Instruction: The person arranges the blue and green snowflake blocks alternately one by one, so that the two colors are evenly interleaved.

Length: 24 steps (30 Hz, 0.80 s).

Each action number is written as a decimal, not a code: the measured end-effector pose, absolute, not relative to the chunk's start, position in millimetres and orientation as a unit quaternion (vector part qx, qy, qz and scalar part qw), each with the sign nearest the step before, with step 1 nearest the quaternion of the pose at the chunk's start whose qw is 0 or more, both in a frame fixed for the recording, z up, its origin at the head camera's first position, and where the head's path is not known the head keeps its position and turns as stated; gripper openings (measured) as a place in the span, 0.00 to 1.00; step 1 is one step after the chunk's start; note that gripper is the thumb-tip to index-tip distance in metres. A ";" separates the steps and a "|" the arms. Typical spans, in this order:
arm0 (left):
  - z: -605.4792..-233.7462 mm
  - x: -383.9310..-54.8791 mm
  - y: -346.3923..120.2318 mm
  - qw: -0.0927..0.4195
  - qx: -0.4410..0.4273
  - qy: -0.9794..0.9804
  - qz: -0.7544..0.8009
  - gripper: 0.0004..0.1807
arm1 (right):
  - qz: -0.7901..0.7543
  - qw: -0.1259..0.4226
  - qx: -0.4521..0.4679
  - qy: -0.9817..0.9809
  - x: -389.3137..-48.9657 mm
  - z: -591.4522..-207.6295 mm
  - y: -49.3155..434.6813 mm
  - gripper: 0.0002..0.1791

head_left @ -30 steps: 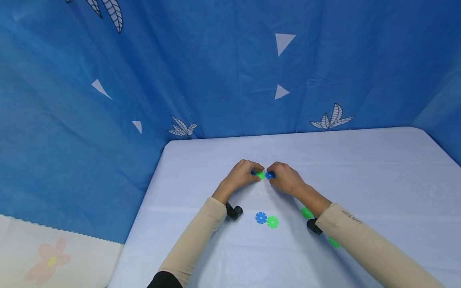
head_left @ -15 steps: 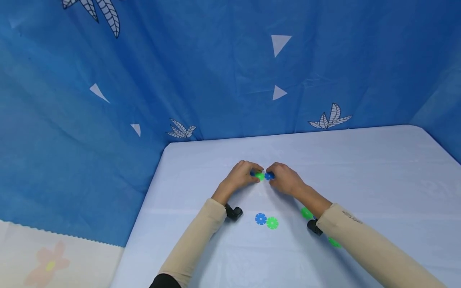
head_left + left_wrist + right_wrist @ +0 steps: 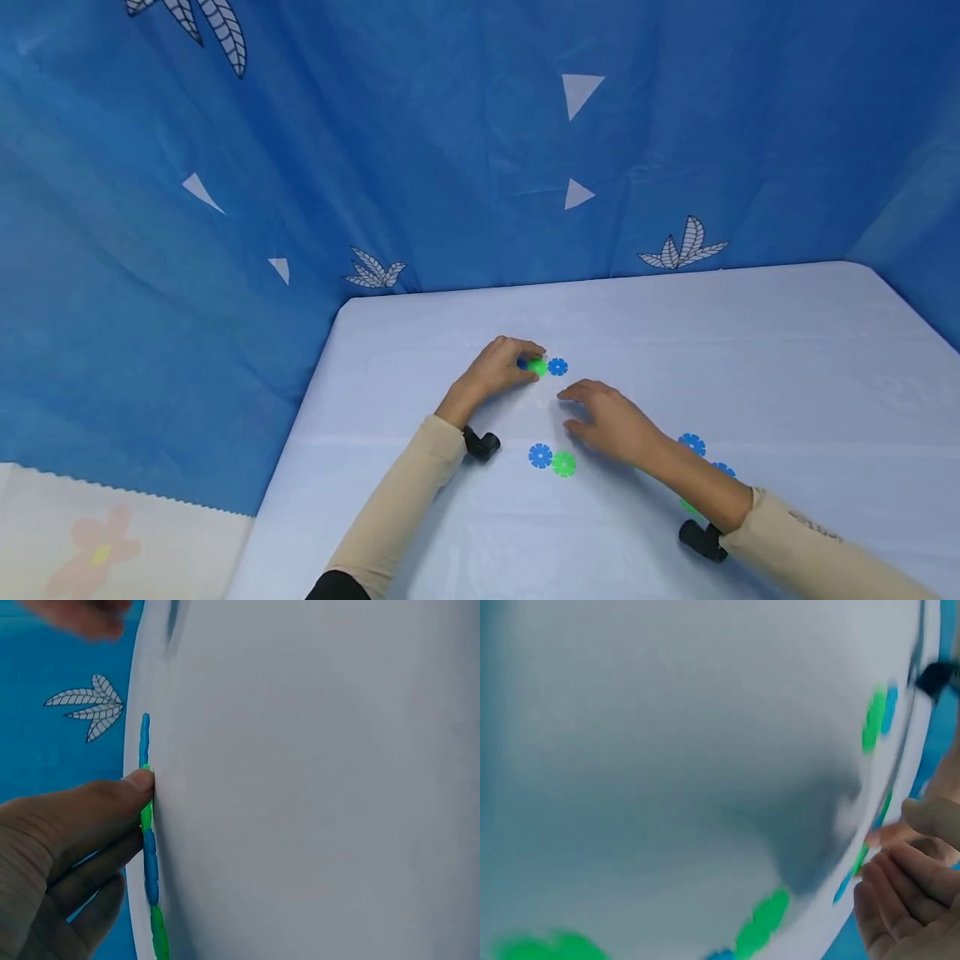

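A row of linked snowflake discs, blue and green by turns, runs edge-on through the left wrist view, with a blue disc (image 3: 145, 739) at its upper end and a green disc (image 3: 159, 934) lowest in view. My left hand (image 3: 495, 367) pinches this row at a green disc (image 3: 537, 367), thumb on the near face. The end blue disc (image 3: 557, 367) sticks out to the right of the fingertips. Below and right of it, my right hand (image 3: 611, 421) is over the table with fingers spread and nothing between them. A blue disc (image 3: 540, 456) and a green disc (image 3: 564, 464) lie side by side nearer the body.
More discs lie by the right forearm: a blue disc (image 3: 692, 443), another blue one (image 3: 724, 469) and a partly hidden green disc (image 3: 688, 507). Dark wrist cameras (image 3: 482, 446) hang at both cuffs. A blue curtain (image 3: 480, 150) stands behind the white table (image 3: 750, 333).
My right hand has let go of the end blue disc, opened and drawn back toward the lower right, uncovering blue discs there. The left hand stays in place with its grip.
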<state>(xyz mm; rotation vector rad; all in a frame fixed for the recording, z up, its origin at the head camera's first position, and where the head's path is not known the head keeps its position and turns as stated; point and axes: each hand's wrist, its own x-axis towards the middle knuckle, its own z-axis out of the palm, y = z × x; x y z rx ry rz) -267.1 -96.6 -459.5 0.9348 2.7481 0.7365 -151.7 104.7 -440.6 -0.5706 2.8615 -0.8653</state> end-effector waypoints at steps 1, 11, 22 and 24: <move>-459.4 -267.0 -97.2 0.071 0.313 0.916 0.243 0.25 | -0.279 0.054 -0.192 0.939 -144.8 -441.4 103.2 0.22; -455.1 -263.2 -84.1 0.081 0.332 0.898 0.277 0.26 | -0.269 0.083 -0.200 0.939 -103.9 -448.7 93.4 0.22; -459.7 -261.8 -73.2 0.089 0.328 0.897 0.281 0.22 | -0.242 0.031 -0.262 0.934 -98.2 -453.8 97.6 0.16; -460.1 -262.4 -73.1 0.085 0.330 0.899 0.275 0.22 | -0.241 0.027 -0.268 0.933 -98.4 -454.1 96.9 0.14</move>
